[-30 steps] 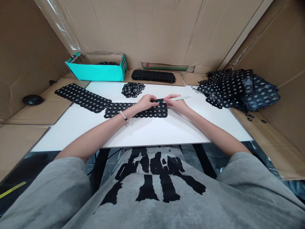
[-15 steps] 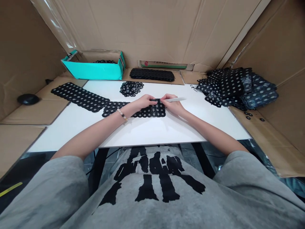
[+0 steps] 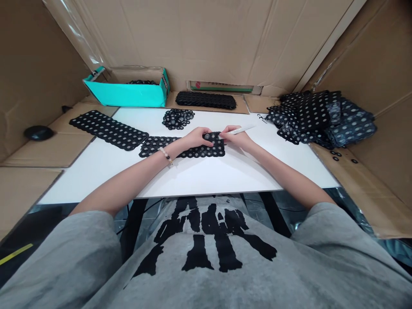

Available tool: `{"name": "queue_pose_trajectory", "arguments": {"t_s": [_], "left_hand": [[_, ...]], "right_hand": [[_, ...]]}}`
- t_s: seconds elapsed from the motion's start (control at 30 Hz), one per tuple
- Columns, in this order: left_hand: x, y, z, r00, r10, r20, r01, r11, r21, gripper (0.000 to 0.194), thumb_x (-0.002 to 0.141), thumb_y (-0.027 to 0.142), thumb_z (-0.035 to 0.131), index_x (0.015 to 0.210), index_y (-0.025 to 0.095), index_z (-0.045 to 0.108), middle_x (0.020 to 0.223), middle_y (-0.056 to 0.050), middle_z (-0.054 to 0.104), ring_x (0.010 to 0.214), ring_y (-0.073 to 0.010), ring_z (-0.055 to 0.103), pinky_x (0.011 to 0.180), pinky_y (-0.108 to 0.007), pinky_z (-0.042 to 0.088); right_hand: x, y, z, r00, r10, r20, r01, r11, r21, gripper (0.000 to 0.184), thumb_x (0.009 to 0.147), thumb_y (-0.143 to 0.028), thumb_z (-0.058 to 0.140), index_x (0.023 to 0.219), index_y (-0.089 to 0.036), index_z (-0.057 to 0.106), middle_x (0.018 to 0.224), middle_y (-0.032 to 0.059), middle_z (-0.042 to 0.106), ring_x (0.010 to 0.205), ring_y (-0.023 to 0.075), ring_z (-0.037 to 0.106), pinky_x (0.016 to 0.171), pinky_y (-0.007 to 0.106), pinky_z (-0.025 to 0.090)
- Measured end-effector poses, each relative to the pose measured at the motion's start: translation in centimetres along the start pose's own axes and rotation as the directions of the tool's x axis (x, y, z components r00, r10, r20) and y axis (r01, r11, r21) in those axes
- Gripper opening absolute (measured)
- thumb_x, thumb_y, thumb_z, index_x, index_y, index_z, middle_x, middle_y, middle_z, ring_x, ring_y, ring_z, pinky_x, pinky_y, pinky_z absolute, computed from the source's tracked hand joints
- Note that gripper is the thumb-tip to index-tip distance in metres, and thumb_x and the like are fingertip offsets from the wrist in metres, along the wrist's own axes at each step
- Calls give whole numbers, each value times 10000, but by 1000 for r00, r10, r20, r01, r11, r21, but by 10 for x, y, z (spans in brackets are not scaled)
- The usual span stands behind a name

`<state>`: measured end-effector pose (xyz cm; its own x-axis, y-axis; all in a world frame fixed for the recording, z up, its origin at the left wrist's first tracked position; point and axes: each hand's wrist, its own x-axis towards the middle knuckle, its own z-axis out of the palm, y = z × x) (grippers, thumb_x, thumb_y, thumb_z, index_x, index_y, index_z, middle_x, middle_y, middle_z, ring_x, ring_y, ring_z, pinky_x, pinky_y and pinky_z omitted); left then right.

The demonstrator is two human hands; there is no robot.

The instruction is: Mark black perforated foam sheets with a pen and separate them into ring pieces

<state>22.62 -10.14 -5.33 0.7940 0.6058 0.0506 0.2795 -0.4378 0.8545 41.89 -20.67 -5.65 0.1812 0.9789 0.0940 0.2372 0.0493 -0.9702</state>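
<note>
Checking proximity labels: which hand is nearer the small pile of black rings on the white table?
Left. The left hand is just to the pile's near right, on the dotted strip; the right hand, holding a white pen-like tool, is farther right.

Site: small workstation, prob. a workshop-type bench for handwork — exact kind of premises can't be told. Evidence: white tabletop [image 3: 199, 176] w/ cardboard sheeting at its L and R sides; tall cardboard walls [image 3: 199, 38] enclose back + both sides, clear tape on L rear corner. Parts stored in bulk: open teal box [image 3: 125, 94] w/ black pcs inside, stack of black strips [image 3: 206, 100] beside it, heap of dotted black sheets [image 3: 315, 116] at R — loose black rings [image 3: 335, 158] on cardboard nearby.
</note>
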Motion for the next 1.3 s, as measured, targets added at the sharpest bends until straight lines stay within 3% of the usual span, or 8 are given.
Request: {"name": "queue_pose_trajectory", "arguments": {"t_s": [0.2, 0.43, 0.57, 0.73, 1.03, 1.3], "left_hand": [[1, -6, 1, 999, 7, -44, -9, 999, -41, 453, 570, 341, 861, 967, 176, 717, 992, -17, 735, 967, -242, 645, 944, -352, 463], [0, -6, 1, 999, 20, -45, -21, 1000, -12, 471, 596, 328, 856, 1032, 172, 769, 1038, -26, 765, 998, -250, 664, 983, -367, 474], [-4, 1, 2, 997, -62, -52, 52, 984, -169, 478, 561, 293, 865, 1016, 174, 782, 1008, -25, 776, 981, -250, 673, 960, -372, 486], [-7, 11, -4, 990, -136, 30, 139, 938, -316, 470, 507, 299, 898, 936, 145, 787, 858, -31, 761, 827, -218, 663, 852, -349, 500], [-11, 16, -12, 990, -93, 103, 122, 937, -328, 443, 539, 342, 901, 921, 150, 784, 846, -32, 755, 791, -199, 647, 766, -315, 485], [-10, 19, -10, 991, -123, 54, 132, 963, -236, 433, 509, 326, 903, 881, 148, 772, 780, -8, 736, 765, -196, 637, 779, -315, 484]], "right_hand": [[-2, -1, -2, 998, -55, 39, 58, 993, -98, 240, 686, -396, 772, 664, -194, 644, 654, 2, 664, 622, 137, 568, 604, 261, 434], [-2, 4, 0, 997, -69, 25, 71, 993, -90, 245, 693, -420, 718, 653, -202, 612, 641, 1, 629, 624, 149, 538, 619, 286, 399], [-5, 1, 6, 992, -126, 21, 128, 979, -159, 237, 731, -420, 679, 678, -203, 602, 668, 0, 620, 646, 153, 519, 628, 292, 376], [-11, -5, 15, 966, -259, -14, 242, 919, -312, 187, 808, -364, 609, 709, -215, 552, 701, -4, 622, 683, 164, 520, 641, 299, 361], [-13, -11, 19, 947, -319, -30, 287, 886, -366, 201, 844, -377, 571, 721, -230, 511, 692, 4, 614, 660, 175, 512, 623, 309, 347], [-10, -4, 18, 953, -302, -16, 260, 843, -472, 176, 867, -370, 557, 758, -239, 515, 727, 18, 645, 694, 198, 554, 660, 323, 375]]}}
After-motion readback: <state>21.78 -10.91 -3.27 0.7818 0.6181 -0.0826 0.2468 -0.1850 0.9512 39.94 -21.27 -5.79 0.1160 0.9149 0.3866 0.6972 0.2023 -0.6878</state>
